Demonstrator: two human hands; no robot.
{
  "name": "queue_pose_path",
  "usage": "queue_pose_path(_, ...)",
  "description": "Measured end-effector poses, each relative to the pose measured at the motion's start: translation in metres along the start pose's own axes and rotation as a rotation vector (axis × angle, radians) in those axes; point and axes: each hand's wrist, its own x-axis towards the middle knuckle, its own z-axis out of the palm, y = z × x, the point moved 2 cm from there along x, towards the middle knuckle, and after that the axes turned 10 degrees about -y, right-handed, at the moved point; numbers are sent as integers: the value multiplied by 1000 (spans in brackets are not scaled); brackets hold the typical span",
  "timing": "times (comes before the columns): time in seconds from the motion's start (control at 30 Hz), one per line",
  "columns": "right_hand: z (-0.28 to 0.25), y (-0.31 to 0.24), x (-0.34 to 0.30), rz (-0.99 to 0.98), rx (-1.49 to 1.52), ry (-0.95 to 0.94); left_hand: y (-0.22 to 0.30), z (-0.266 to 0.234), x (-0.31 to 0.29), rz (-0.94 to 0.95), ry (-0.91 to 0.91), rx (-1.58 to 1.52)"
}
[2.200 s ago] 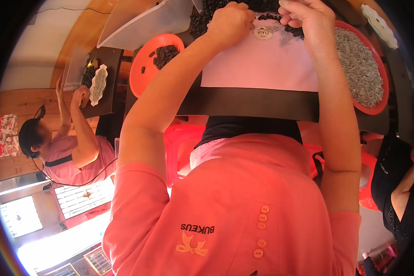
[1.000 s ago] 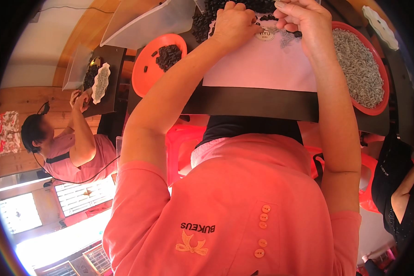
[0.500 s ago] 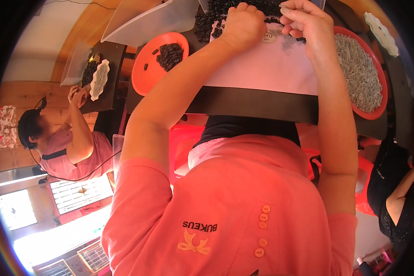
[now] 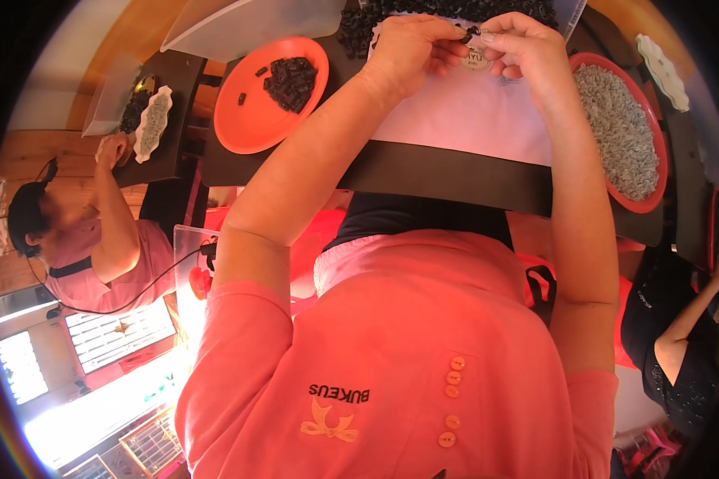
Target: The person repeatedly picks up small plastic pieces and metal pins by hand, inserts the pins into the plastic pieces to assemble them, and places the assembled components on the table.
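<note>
Left hand (image 4: 411,54) has neared right hand (image 4: 529,49), pinching a black piece (image 4: 471,33); right pinches a silvery bit (image 4: 484,32).

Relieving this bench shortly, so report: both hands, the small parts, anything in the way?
Left hand: pinching small black piece. Right hand: close by it; grip too fine to tell. Heap of black pieces just beyond both hands.

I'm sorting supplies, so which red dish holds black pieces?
The left dish, partly covered by black pieces; the right dish is full of grey pieces.
</note>
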Motion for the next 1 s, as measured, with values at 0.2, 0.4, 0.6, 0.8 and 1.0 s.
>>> queue_pose_path(0.2, 6, -2, -3, 42, -25, 3, -1, 3, -1, -12, -77, -108)
queue_pose_path(0.4, 7, -2, -4, 14, -5, 10, 2, 11, -8, 6, -87, -132)
queue_pose_path(0.6, 8, -1, -2, 16, -4, 10, 0, 4, -5, -93, -113, -151)
queue_pose_path(0.8, 9, -4, -4, -26, 12, -51, -2, 0, -3, -90, -122, -148)
queue_pose_path(1.0, 11, -5, -3, -46, 73, -50, 1, 5, -5, -57, -115, -143)
